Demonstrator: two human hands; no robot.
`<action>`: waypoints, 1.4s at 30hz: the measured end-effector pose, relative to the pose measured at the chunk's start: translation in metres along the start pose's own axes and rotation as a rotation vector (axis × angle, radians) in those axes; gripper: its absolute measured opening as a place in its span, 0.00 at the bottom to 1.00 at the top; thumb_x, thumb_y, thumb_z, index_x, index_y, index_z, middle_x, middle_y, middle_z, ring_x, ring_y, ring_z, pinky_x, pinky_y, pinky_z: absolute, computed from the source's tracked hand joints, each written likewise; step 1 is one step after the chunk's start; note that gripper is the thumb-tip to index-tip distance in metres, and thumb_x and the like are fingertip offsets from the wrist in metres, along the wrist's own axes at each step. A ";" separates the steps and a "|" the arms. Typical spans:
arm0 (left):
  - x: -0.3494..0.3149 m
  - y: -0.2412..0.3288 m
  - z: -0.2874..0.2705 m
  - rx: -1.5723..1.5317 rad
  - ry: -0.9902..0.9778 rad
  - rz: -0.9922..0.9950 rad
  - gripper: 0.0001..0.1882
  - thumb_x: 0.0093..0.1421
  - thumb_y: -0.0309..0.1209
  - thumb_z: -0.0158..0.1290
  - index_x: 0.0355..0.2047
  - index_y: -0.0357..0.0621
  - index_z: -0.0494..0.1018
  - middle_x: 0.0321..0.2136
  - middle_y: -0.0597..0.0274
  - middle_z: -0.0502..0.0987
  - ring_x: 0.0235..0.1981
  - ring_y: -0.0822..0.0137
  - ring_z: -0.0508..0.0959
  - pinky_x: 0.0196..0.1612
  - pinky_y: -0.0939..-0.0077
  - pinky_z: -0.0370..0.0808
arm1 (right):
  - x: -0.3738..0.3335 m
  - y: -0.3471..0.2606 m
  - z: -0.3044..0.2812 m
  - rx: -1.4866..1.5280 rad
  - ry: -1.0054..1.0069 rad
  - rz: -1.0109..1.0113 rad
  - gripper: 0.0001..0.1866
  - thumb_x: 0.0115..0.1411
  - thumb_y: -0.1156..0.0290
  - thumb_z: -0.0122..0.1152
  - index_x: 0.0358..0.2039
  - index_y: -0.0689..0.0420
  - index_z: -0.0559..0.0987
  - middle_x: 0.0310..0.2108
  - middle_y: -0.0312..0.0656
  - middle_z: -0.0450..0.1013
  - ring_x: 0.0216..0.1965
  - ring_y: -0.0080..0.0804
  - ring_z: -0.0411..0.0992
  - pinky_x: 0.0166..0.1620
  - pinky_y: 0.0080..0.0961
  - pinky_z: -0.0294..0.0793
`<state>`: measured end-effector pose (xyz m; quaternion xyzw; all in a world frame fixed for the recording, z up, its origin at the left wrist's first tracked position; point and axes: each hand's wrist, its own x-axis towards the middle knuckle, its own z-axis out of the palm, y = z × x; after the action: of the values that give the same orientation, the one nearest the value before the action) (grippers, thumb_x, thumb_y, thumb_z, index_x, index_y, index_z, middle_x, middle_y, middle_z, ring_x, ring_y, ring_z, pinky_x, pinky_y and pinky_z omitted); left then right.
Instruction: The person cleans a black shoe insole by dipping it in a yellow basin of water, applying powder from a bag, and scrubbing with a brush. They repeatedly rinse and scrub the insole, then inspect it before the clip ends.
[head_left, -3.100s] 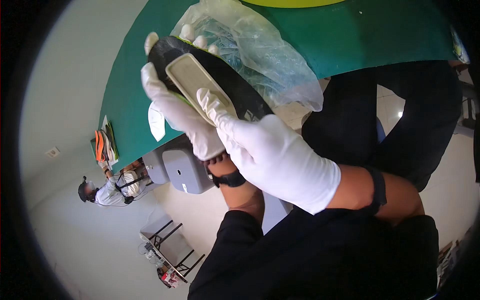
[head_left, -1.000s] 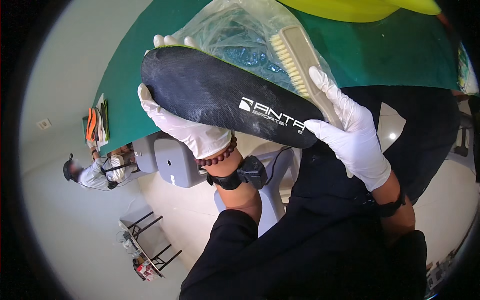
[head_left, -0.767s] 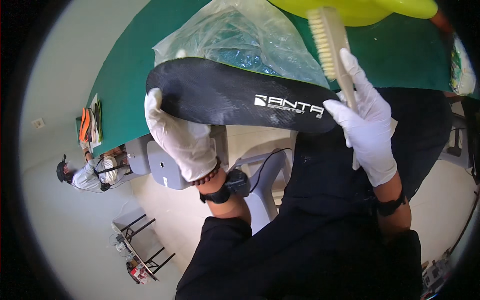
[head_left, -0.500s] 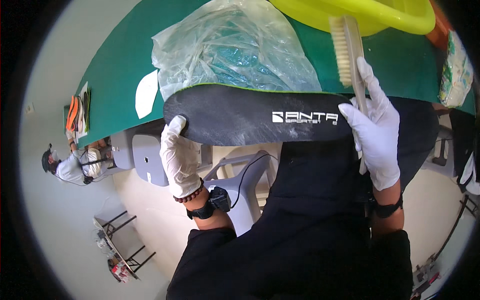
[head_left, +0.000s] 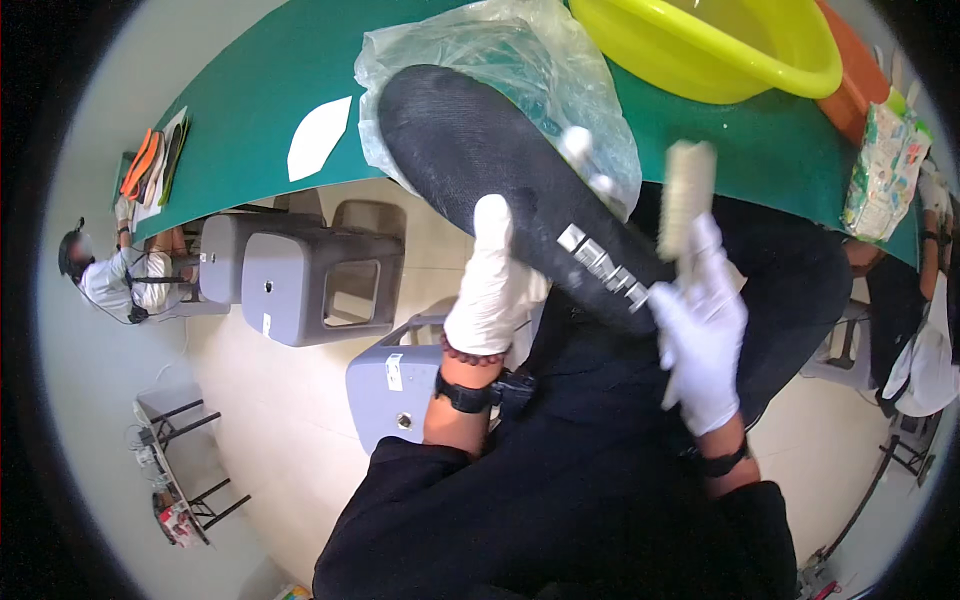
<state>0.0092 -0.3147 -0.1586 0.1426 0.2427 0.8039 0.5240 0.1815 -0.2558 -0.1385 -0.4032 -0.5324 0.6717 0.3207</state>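
In my white-gloved left hand (head_left: 485,285) is a black shoe insole (head_left: 470,140) with white lettering. The thumb lies on its upper face, and white fingertips show past its far edge. The insole slants from upper left to lower right above my lap and the table edge. My white-gloved right hand (head_left: 708,345) is closed around the handle of a scrubbing brush (head_left: 687,195) with pale bristles. The brush points up, apart from the insole's face. My right thumb is at the insole's lower right end; blur hides whether it touches.
Across the green table (head_left: 270,120) lie a clear plastic bag (head_left: 600,100), a white paper piece (head_left: 320,138) and several insoles (head_left: 150,170). A yellow basin (head_left: 720,70) and a soft patterned pack (head_left: 885,170) sit right. Grey stools (head_left: 285,290) stand left; a co-worker (head_left: 115,275) sits farther off.
The insole has turned from nearly level to a slant, its left end rising and its right end dropping. My left hand has moved right; my right hand and the brush have come lower and left.
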 end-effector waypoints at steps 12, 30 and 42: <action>0.033 0.051 0.012 0.161 0.132 0.126 0.35 0.62 0.57 0.40 0.51 0.34 0.68 0.36 0.46 0.78 0.28 0.61 0.79 0.27 0.68 0.82 | -0.010 -0.001 -0.021 -0.061 -0.065 -0.002 0.38 0.56 0.89 0.56 0.66 0.52 0.61 0.52 0.38 0.71 0.32 0.17 0.71 0.36 0.15 0.74; 0.265 0.116 0.207 1.723 -0.237 0.280 0.24 0.61 0.42 0.58 0.47 0.37 0.66 0.34 0.62 0.73 0.35 0.71 0.73 0.38 0.79 0.74 | 0.025 0.051 -0.070 -0.181 -0.663 0.120 0.33 0.57 0.83 0.58 0.64 0.55 0.65 0.52 0.37 0.73 0.33 0.16 0.72 0.43 0.18 0.74; 0.351 0.031 0.169 2.214 -0.610 -0.407 0.48 0.53 0.57 0.59 0.64 0.37 0.58 0.56 0.43 0.69 0.55 0.56 0.72 0.58 0.70 0.69 | 0.044 0.066 -0.113 -0.103 -0.572 0.197 0.32 0.58 0.84 0.57 0.64 0.55 0.64 0.61 0.38 0.67 0.37 0.16 0.72 0.47 0.18 0.74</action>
<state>-0.0774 0.0359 -0.0082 0.6677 0.6939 -0.0135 0.2691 0.2604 -0.1809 -0.2235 -0.2633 -0.5929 0.7578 0.0705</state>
